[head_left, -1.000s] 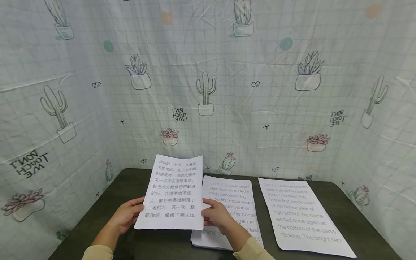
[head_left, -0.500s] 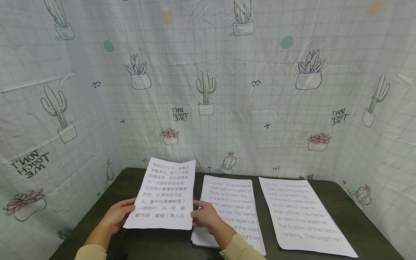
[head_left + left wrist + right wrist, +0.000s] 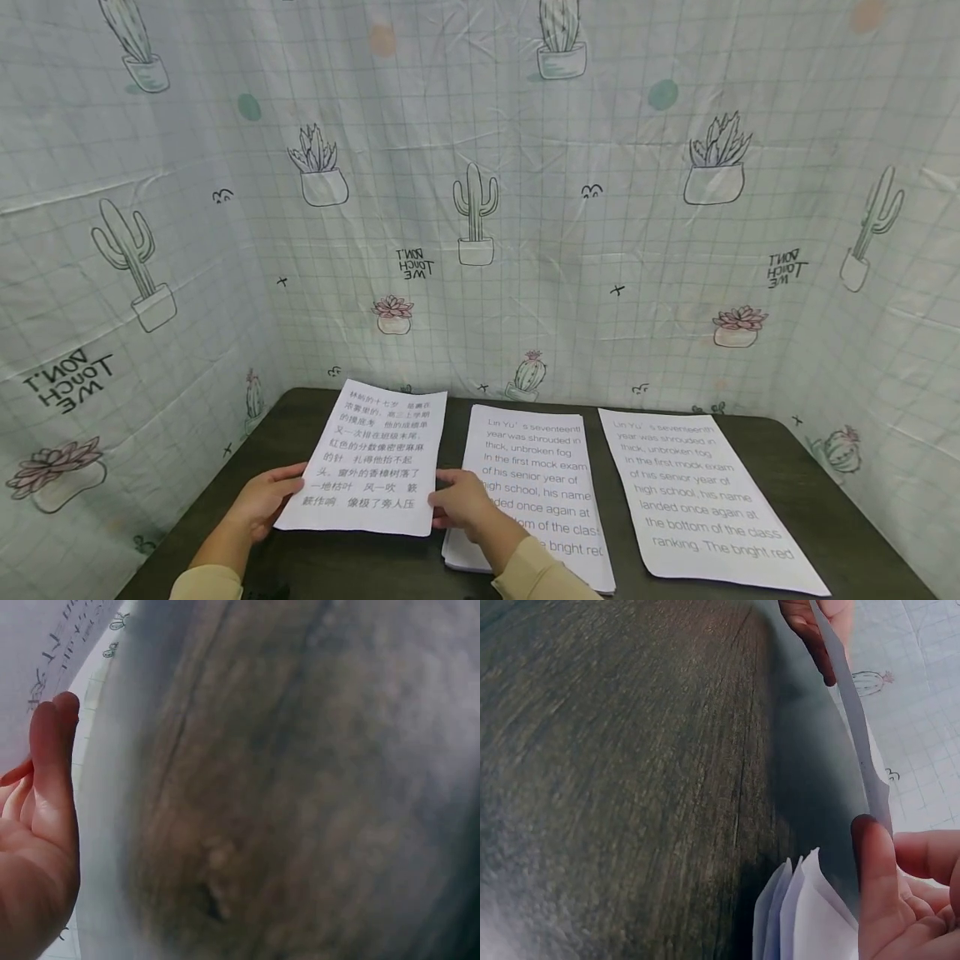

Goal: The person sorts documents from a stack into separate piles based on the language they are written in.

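Note:
A white paper sheet (image 3: 363, 450) printed with Chinese characters is held tilted over the left part of the table, its far edge higher in the head view. My left hand (image 3: 262, 504) grips its lower left edge, thumb on the printed face. Opposite, my right hand (image 3: 468, 507) pinches the lower right edge between thumb and fingers. The right wrist view shows the sheet (image 3: 859, 727) edge-on, slightly bent. Just right of it lies a stack of English-printed sheets (image 3: 532, 467), partly covered by my right hand and forearm.
Another English-printed paper (image 3: 697, 500) lies on the right of the dark table (image 3: 630, 558). A pale curtain (image 3: 600, 233) with cactus drawings surrounds the table at the back and sides. In the right wrist view, the stack's corners (image 3: 802, 915) fan slightly apart.
Both hands have carried the Chinese-printed sheet leftward, off the stack's left side, and its far edge has dropped lower. More of the middle stack shows now.

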`<move>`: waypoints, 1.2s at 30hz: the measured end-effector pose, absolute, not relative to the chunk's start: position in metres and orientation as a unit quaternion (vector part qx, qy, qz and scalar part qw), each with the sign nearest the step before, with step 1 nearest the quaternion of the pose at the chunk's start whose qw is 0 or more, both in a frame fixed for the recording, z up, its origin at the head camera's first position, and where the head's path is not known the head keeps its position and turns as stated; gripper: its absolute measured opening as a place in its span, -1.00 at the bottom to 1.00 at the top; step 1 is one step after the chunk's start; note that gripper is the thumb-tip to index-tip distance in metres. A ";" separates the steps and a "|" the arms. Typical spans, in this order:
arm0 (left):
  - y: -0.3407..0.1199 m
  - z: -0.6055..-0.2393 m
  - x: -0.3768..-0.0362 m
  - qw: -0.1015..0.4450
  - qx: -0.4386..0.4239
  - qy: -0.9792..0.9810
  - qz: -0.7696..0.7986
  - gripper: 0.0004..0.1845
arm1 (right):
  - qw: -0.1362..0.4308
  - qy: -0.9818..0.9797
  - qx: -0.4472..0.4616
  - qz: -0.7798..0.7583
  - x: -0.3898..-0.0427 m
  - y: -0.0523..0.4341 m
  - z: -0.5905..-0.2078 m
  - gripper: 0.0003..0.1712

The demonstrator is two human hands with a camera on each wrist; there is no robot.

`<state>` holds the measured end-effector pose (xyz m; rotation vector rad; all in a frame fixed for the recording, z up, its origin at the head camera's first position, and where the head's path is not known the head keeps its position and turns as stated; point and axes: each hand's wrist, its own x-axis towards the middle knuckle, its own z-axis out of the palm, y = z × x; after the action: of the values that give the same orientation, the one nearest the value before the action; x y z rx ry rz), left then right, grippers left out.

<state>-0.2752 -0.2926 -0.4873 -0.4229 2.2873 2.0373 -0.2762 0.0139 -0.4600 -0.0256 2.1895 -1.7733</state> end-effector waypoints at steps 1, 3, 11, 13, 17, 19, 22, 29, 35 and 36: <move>-0.293 -0.488 -0.275 0.025 -0.138 0.738 0.660 -0.46 | 0.164 0.769 -0.008 -0.618 -0.277 0.013 -0.461 -0.40; -0.293 -0.490 -0.275 0.025 -0.144 0.733 0.664 -0.46 | 0.172 0.770 -0.007 -0.614 -0.277 0.012 -0.462 -0.41; -0.292 -0.488 -0.273 0.028 -0.153 0.755 0.637 -0.41 | 0.207 0.769 -0.024 -0.604 -0.276 0.009 -0.459 -0.36; -0.290 -0.485 -0.273 0.031 -0.160 0.769 0.618 -0.40 | 0.210 0.772 -0.029 -0.600 -0.275 0.008 -0.457 -0.36; -0.287 -0.477 -0.270 0.044 -0.146 0.797 0.584 -0.37 | 0.212 0.778 -0.033 -0.591 -0.273 0.008 -0.454 -0.35; -0.284 -0.472 -0.268 0.048 -0.134 0.814 0.563 -0.37 | 0.211 0.779 -0.033 -0.589 -0.273 0.009 -0.453 -0.35; -0.282 -0.466 -0.267 0.046 -0.116 0.838 0.531 -0.38 | 0.205 0.782 -0.036 -0.588 -0.273 0.011 -0.452 -0.35; -0.273 -0.458 -0.267 0.028 -0.105 0.848 0.519 -0.40 | 0.186 0.782 -0.051 -0.592 -0.275 0.024 -0.450 -0.40; -0.255 -0.454 -0.268 0.014 -0.093 0.837 0.539 -0.42 | 0.174 0.773 -0.059 -0.607 -0.276 0.036 -0.450 -0.38; -0.252 -0.454 -0.268 0.014 -0.090 0.835 0.543 -0.43 | 0.174 0.772 -0.060 -0.608 -0.276 0.038 -0.450 -0.37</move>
<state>-0.2681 -0.2519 -0.4543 -0.2815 2.6002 1.6900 -0.2759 0.0382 -0.4504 -0.1714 2.1891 -1.7236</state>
